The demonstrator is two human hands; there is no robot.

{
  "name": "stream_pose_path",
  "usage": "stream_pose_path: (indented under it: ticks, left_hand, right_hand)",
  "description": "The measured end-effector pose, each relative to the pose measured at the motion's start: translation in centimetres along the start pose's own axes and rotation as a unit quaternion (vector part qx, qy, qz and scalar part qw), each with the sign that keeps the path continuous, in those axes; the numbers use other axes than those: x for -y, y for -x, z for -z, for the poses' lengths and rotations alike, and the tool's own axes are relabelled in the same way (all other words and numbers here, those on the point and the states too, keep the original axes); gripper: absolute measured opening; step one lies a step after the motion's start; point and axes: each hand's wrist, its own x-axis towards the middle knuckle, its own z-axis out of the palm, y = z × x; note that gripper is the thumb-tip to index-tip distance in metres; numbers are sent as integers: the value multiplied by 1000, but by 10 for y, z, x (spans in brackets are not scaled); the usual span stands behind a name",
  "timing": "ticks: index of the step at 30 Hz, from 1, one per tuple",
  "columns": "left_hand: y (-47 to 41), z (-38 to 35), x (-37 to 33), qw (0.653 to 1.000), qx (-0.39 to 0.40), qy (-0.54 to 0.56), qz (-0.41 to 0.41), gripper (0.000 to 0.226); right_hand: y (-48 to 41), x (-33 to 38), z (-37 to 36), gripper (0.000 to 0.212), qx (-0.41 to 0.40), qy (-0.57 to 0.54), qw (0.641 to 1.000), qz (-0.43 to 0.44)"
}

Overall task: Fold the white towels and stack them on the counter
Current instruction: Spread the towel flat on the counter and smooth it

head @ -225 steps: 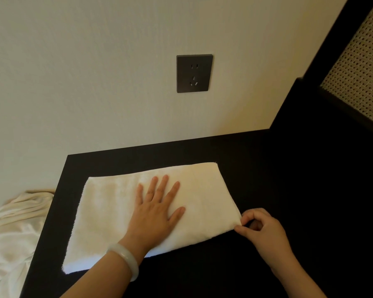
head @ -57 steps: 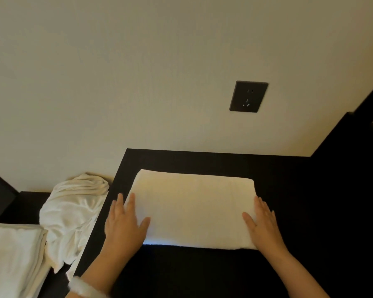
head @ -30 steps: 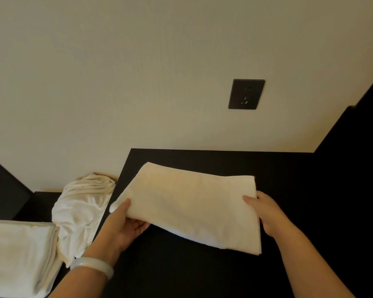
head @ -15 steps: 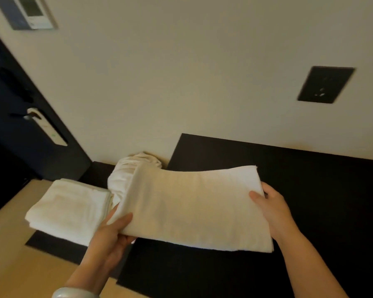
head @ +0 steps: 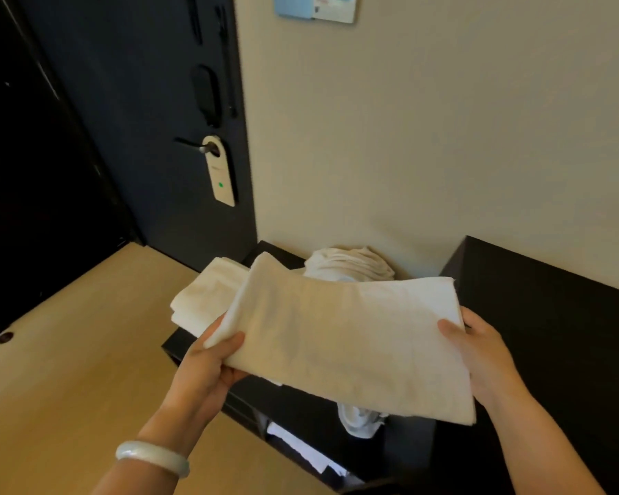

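Observation:
I hold a folded white towel [head: 343, 337] in the air with both hands. My left hand [head: 208, 369] grips its left end, thumb on top and fingers underneath. My right hand [head: 479, 355] grips its right end the same way. The towel hangs over the low dark shelf [head: 193, 351], partly covering a stack of folded white towels [head: 204, 294] that lies there. Behind it a crumpled pile of unfolded white towels [head: 351, 266] sits against the wall.
The taller black counter [head: 551, 316] stands to the right. A dark door [head: 140, 119] with a handle and hanging tag is at the left. Light wooden floor [head: 68, 351] lies below. White items sit in the shelf's lower compartment [head: 301, 448].
The towel was lifted off the black counter and carried left. It now hovers over the folded stack on the lower shelf, and my view has swung left toward the door.

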Motion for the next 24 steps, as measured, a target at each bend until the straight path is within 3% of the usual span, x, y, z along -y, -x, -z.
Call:
stream_pose_path:
  ticks: [11,15,18,24]
  left_hand:
    - [-88,64,-68,999,-31,-17,17,38]
    - [-122,79,-73,997,-58,-35,23,34]
    - [-149,103,-71,995,-61,-70,31,40]
    - [-208,138,-86,989,-28,-129,60,44]
  right_hand:
    - [-38,8,-120,33,-1,-16,999,-30]
    - [-72,-8,-159,42,8,4,999,-45]
    - [-79,-31,-193,38,3,11,996,-88]
    - [-91,-73,-248,23,-11,-93,978,-186]
